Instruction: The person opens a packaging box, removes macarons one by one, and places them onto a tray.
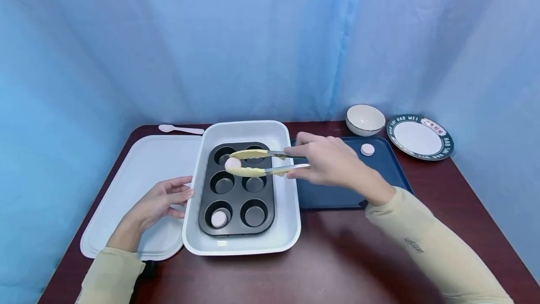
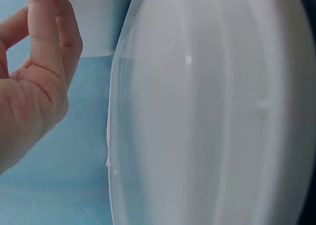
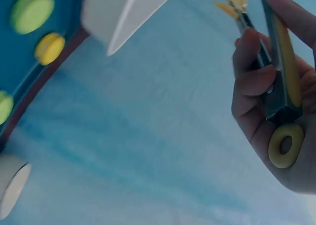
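Note:
My right hand (image 1: 331, 161) grips a pair of tongs (image 1: 251, 171) with yellow tips, their ring end (image 3: 286, 146) by the palm in the right wrist view. Between the tips, over the upper left part of a dark muffin tin (image 1: 237, 203), sits a pale pink macaron (image 1: 233, 163). Another pale macaron (image 1: 219, 219) lies in the tin's front left cup. The tin stands inside a white rectangular basin (image 1: 283, 229). At the basin's left wall, my left hand (image 1: 162, 198) has its fingertips right at the rim, fingers loosely bent and holding nothing.
Right of the basin lies a dark blue tray (image 1: 329, 196) with a pale macaron (image 1: 367, 149); the right wrist view shows green (image 3: 32, 11) and yellow macarons (image 3: 50, 48) on it. Behind are a bowl (image 1: 365, 120) and plate (image 1: 420, 137). A white lid (image 1: 126, 191) and spoon (image 1: 181, 129) lie left.

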Action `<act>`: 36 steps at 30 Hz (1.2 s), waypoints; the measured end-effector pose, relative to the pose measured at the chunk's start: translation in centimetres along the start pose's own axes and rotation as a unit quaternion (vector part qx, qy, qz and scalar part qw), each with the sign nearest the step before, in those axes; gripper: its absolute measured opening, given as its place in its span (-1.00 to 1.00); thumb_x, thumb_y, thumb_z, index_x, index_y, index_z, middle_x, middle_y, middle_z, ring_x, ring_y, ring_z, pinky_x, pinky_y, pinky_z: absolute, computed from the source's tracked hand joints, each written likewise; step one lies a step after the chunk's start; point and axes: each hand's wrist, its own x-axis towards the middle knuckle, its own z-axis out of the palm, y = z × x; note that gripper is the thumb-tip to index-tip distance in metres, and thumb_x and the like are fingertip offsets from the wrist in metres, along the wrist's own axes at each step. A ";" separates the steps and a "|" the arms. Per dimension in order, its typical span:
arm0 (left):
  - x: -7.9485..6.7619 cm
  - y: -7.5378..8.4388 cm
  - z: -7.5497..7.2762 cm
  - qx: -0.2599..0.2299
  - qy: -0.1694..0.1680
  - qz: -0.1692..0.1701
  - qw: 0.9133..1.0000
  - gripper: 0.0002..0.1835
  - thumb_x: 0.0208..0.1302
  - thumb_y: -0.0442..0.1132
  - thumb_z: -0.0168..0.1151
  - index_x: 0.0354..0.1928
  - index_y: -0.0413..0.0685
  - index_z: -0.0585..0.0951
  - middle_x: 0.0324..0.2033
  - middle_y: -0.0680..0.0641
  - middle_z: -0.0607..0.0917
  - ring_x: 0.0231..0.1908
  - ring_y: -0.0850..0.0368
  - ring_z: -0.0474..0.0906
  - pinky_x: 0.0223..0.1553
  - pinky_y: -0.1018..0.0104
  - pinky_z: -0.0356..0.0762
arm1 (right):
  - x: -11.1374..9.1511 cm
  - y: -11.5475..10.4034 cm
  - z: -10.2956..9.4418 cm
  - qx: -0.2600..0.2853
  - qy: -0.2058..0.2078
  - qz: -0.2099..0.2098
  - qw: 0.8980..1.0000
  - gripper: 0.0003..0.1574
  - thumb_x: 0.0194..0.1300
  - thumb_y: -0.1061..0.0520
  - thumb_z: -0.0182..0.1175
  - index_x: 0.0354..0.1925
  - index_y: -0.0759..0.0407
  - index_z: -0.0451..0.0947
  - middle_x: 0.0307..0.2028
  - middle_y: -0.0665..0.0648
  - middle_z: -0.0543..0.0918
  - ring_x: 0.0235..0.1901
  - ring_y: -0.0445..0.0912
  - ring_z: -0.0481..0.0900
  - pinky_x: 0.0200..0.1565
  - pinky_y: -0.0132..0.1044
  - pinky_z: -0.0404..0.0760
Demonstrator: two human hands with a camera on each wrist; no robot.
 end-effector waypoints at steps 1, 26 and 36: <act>0.0 0.0 0.0 -0.001 0.000 0.001 1.000 -0.27 0.39 -0.19 0.33 0.49 -0.25 0.28 -0.09 -0.21 0.62 -0.26 0.01 0.64 -0.23 0.01 0.75 | -0.8 0.5 -0.1 0.011 0.011 0.003 1.000 -0.38 0.05 -0.19 0.57 0.07 -0.03 0.76 -0.32 -0.06 0.51 -0.61 -0.23 0.34 -0.65 -0.34 0.33; -1.0 -0.5 -0.5 0.007 0.007 0.008 1.000 -0.28 0.43 -0.18 0.29 0.51 -0.23 0.25 -0.02 -0.28 0.62 -0.22 -0.01 0.67 -0.23 0.00 0.75 | -17.3 12.1 1.2 0.005 0.037 0.219 0.975 -0.25 0.13 -0.25 0.50 0.16 0.13 0.69 -0.29 0.00 0.52 -0.54 -0.22 0.34 -0.63 -0.35 0.29; -0.3 -0.2 -0.1 0.002 0.000 0.008 1.000 -0.27 0.42 -0.18 0.29 0.51 -0.23 0.25 -0.05 -0.26 0.62 -0.23 0.00 0.67 -0.24 0.02 0.76 | -20.1 13.9 1.3 -0.009 0.039 0.246 0.968 -0.15 0.12 -0.31 0.48 0.21 0.18 0.64 -0.29 0.04 0.49 -0.51 -0.15 0.34 -0.60 -0.32 0.29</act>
